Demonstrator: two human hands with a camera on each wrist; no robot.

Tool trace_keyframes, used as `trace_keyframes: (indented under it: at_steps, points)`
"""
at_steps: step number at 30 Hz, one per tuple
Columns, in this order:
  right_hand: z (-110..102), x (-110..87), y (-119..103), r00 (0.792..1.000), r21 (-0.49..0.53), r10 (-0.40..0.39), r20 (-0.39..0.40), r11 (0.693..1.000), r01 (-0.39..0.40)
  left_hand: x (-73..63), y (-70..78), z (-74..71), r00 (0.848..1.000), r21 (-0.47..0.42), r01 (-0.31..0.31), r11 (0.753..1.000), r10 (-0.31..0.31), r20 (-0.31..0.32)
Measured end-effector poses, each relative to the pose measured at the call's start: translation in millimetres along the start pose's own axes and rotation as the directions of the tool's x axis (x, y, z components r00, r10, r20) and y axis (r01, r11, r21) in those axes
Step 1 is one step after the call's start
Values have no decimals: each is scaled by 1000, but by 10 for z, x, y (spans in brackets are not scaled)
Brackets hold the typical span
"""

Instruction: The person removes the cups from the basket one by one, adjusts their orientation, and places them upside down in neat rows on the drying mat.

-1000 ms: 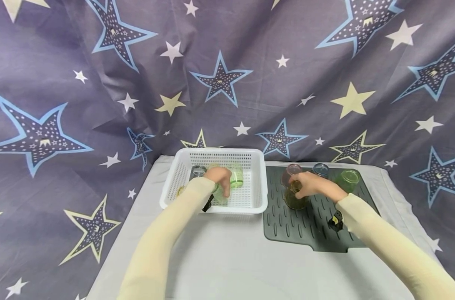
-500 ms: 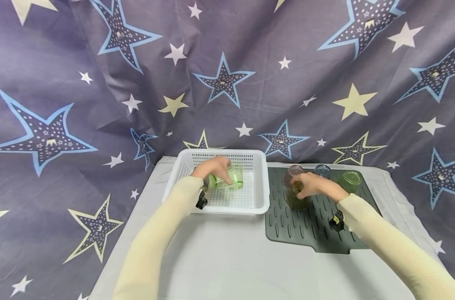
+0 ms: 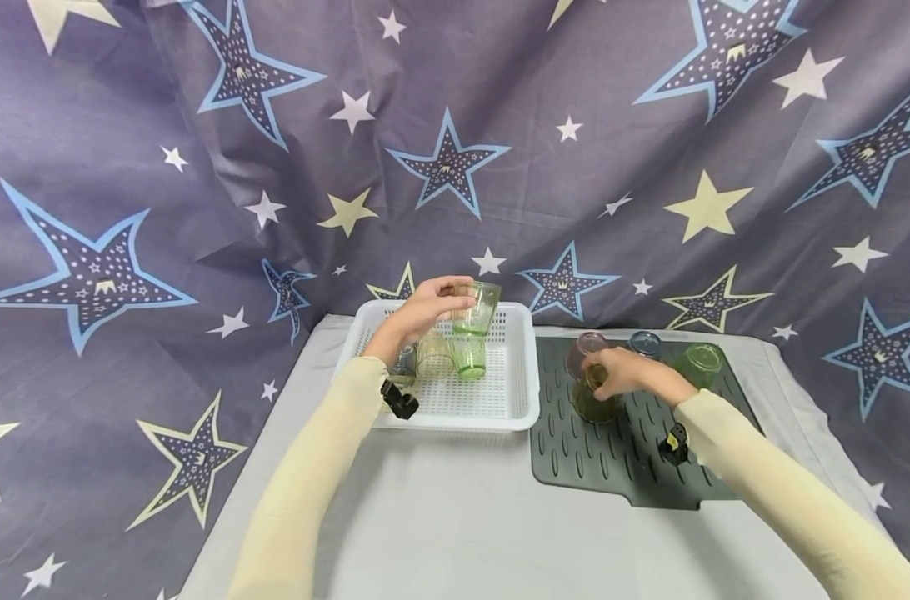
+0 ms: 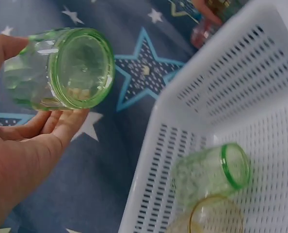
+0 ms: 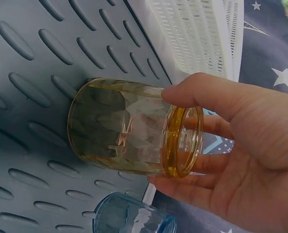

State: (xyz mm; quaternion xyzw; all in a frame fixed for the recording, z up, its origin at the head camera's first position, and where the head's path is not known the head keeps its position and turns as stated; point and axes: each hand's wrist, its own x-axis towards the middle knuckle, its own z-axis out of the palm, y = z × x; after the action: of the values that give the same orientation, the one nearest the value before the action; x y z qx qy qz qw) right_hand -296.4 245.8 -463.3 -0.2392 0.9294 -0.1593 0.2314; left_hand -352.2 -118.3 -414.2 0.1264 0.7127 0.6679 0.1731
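In the head view my left hand [image 3: 428, 307] holds a green glass [image 3: 482, 312] above the back of the white basket [image 3: 509, 408]. The left wrist view shows the thumb and fingers around that glass, its thick base facing the camera. Another green glass [image 4: 209, 172] lies in the basket beside a yellowish glass [image 3: 434, 357] and a bluish-grey glass [image 3: 406, 363]. My right hand [image 3: 622, 372] grips an amber glass [image 5: 124, 128] near its thick base. This glass stands mouth down on the dark grey mat [image 3: 590, 467], its rim appearing to touch the ridges.
Behind the amber glass a pink glass [image 3: 577, 357] stands on the mat, with a blue glass [image 3: 645, 342] and a green glass [image 3: 699, 362] to its right. A star-patterned curtain [image 3: 312, 150] hangs behind the white-covered table [image 3: 485, 525].
My left hand has lifted the green glass up out of the basket, tilting it more upright and toward the back. The right hand stays on the amber glass.
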Motion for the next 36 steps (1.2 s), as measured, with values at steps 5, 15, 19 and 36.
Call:
trace_keyframes:
  at_steps: [5, 15, 19, 36]
  points:
    - [-1, 0, 6, 1000, 14, -14, -1, 1000, 14, 8, 75, 28, 1000, -171, -12, 985, 8, -26]
    - [8, -4, 11, 1000, -7, -14, -16, 1000, 14, 22, 166, 67, 996, -339, -75, 938, 57, -62]
    - [9, -2, 19, 1000, -9, -15, -25, 1000, 14, 22, 180, 96, 993, -364, -95, 927, 65, -93]
    - [-436, -131, -253, 964, 75, -55, -260, 994, 77, 110, 121, 304, 975, -452, -77, 889, -28, -220]
